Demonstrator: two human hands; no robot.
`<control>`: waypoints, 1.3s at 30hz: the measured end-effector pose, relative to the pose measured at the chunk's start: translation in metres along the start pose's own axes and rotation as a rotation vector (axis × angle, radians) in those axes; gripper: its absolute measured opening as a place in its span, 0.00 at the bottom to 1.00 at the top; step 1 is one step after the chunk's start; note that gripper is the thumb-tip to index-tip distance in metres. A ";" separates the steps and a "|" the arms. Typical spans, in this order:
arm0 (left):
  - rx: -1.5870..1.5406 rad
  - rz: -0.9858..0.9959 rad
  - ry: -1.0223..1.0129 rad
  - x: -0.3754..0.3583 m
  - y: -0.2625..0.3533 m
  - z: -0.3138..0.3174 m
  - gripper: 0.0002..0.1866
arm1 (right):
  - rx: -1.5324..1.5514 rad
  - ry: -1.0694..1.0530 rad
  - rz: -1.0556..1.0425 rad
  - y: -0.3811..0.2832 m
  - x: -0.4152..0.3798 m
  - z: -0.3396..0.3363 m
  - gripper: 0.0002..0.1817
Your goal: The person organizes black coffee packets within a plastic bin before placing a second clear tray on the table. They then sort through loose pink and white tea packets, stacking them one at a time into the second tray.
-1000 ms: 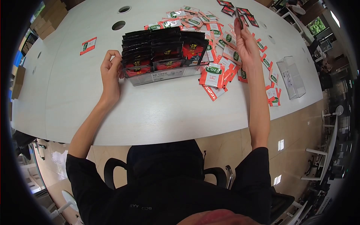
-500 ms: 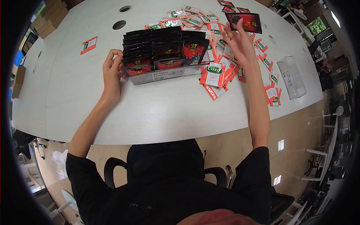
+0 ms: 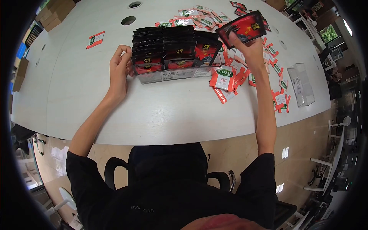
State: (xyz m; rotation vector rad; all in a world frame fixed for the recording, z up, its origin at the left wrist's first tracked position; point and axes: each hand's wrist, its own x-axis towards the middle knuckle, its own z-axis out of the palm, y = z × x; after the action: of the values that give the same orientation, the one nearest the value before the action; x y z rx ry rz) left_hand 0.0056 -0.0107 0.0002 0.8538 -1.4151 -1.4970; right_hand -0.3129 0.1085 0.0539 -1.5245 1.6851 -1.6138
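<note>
My right hand (image 3: 251, 51) grips a black and red coffee sachet (image 3: 245, 29), thumb across its front. The sachet is raised and tilted, close to the right end of a clear plastic box (image 3: 180, 73). That box carries a printed label and is filled with upright rows of black and red G7 coffee sachets (image 3: 179, 52). At the box's left end, my left hand (image 3: 120, 66) has its fingers curled around the edge. Many orange and white Cozy tea sachets (image 3: 223, 78) lie in a loose pile beside and behind the box's right end.
A second clear plastic box (image 3: 301, 85) lies near the table's right edge. One tea sachet (image 3: 96, 40) lies apart on the left. Several black and red sachets (image 3: 238, 5) rest at the back. The white table (image 3: 172, 115) has round holes, one being a dark hole (image 3: 128, 20).
My right hand has brought the coffee sachet left and slightly down, toward the box, and turned it to a steeper tilt. My left hand stays at the box's left end. The view has shifted slightly.
</note>
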 end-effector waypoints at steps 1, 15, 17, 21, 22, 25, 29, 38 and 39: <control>0.000 0.006 0.000 0.000 0.000 0.001 0.06 | -0.060 -0.033 -0.070 -0.003 0.000 0.004 0.24; -0.004 0.016 0.002 0.000 0.000 0.000 0.06 | -0.050 -0.032 -0.136 -0.010 -0.003 0.019 0.22; 0.000 0.010 0.002 0.000 0.000 -0.001 0.06 | -0.118 -0.015 -0.148 -0.006 -0.003 0.021 0.23; 0.003 0.011 -0.003 0.001 -0.002 -0.002 0.06 | -0.115 -0.016 -0.098 -0.003 -0.004 0.020 0.22; 0.008 0.009 -0.004 0.002 -0.003 -0.002 0.06 | -0.154 -0.019 -0.219 0.000 -0.003 0.022 0.22; 0.012 0.003 0.000 0.001 -0.001 -0.001 0.06 | -0.246 -0.070 -0.368 0.005 0.001 0.023 0.23; 0.008 0.006 0.002 0.001 -0.002 -0.001 0.06 | -0.319 -0.074 -0.417 -0.010 0.001 0.026 0.24; 0.003 0.002 -0.009 0.000 0.000 -0.002 0.05 | -0.145 -0.366 -0.230 -0.013 0.001 0.011 0.42; 0.007 -0.005 -0.009 0.000 0.001 -0.002 0.05 | -0.145 -0.367 -0.230 -0.010 0.002 0.009 0.42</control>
State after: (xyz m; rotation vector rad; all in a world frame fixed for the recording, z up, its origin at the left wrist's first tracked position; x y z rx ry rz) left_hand 0.0078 -0.0117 0.0007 0.8562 -1.4263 -1.5028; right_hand -0.3018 0.1045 0.0614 -2.0063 1.4932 -1.2296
